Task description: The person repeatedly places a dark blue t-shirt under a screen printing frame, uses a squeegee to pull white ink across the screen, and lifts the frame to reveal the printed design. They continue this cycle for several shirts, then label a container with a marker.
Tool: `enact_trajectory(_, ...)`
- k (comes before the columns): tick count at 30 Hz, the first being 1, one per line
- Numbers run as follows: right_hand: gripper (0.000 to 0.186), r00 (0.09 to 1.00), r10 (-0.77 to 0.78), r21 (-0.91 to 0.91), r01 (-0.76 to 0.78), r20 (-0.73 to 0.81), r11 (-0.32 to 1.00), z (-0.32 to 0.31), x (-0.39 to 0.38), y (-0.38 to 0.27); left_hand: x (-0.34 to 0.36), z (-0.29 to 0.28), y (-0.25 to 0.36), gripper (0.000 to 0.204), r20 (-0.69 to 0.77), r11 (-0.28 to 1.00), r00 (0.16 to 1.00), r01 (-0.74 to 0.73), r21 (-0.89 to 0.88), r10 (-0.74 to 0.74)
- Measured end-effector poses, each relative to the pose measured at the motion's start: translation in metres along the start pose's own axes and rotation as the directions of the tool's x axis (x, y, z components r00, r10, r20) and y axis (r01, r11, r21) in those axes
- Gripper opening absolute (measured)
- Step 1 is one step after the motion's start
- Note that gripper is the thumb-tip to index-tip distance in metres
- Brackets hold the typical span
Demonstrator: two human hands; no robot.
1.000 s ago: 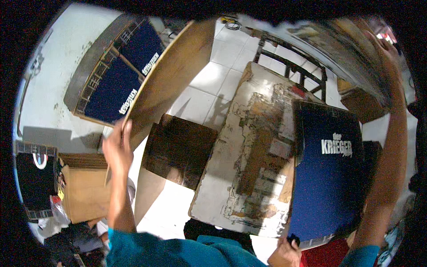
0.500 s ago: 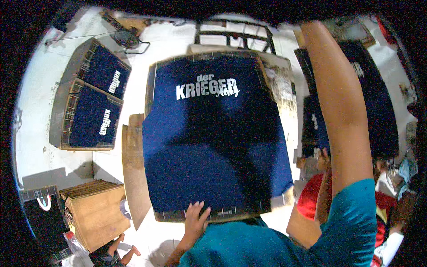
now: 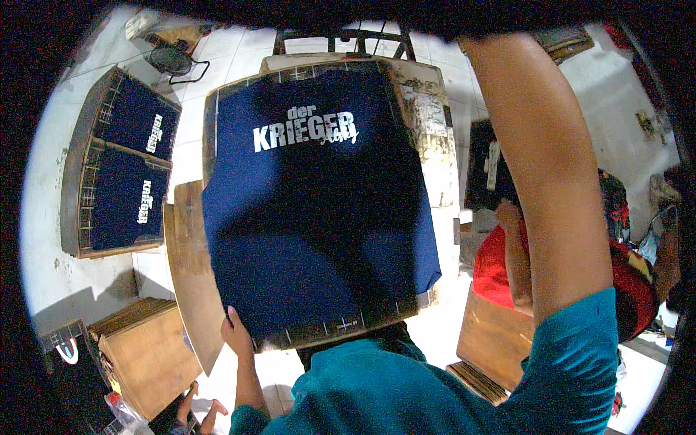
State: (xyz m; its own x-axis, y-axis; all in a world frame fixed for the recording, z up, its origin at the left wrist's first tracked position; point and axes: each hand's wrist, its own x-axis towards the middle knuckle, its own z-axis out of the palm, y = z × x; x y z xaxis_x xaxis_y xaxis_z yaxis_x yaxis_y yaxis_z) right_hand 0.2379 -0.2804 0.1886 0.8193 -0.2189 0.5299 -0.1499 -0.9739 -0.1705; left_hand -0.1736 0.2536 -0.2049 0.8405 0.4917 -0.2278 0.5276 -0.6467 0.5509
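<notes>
A navy blue garment panel (image 3: 319,254) with white lettering lies flat over a dark-edged board (image 3: 341,330). Its outer parts reach past the board's sides. At the near left corner, my left hand (image 3: 238,333) grips the board's edge, closed around it, with the fingertips along the side. My right arm rises along the right side of the view toward the top; its hand is lost in the dark upper rim. Shadow covers the middle of the panel.
Two printed navy panels on boards (image 3: 119,196) stand at the left. A stack of wooden boards (image 3: 148,351) is at lower left, near a person's bare feet (image 3: 210,413). At right sits a person in red (image 3: 493,268) beside another board stack (image 3: 493,341). A dark metal frame (image 3: 348,40) stands beyond.
My left hand has moved left along the near edge to the corner. The board and panel sit further left and are slightly turned in view. My right arm stays raised.
</notes>
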Motion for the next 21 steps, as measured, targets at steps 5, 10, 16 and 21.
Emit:
enact_trajectory(5,0.087,1.0,-0.017,-0.031,0.016,-0.012,0.999,0.01,0.001,0.005,-0.006,-0.018,0.052,0.057,-0.112,0.993,0.992,-0.062,-0.099,0.051)
enact_trajectory(10,0.09,0.996,-0.044,0.006,0.045,-0.073,0.999,0.026,0.013,0.006,0.02,0.004,0.08,0.061,0.024,0.971,0.982,-0.181,-0.154,0.186)
enact_trajectory(16,0.085,1.0,-0.016,-0.013,0.016,-0.004,1.0,0.024,0.032,0.004,0.01,0.047,0.052,0.064,0.099,0.993,0.988,-0.114,-0.035,0.117)
enact_trajectory(21,0.081,0.999,-0.005,0.003,0.006,-0.039,1.0,0.023,0.037,0.002,0.0,0.041,0.046,0.046,0.224,0.986,0.974,0.038,-0.16,-0.001)
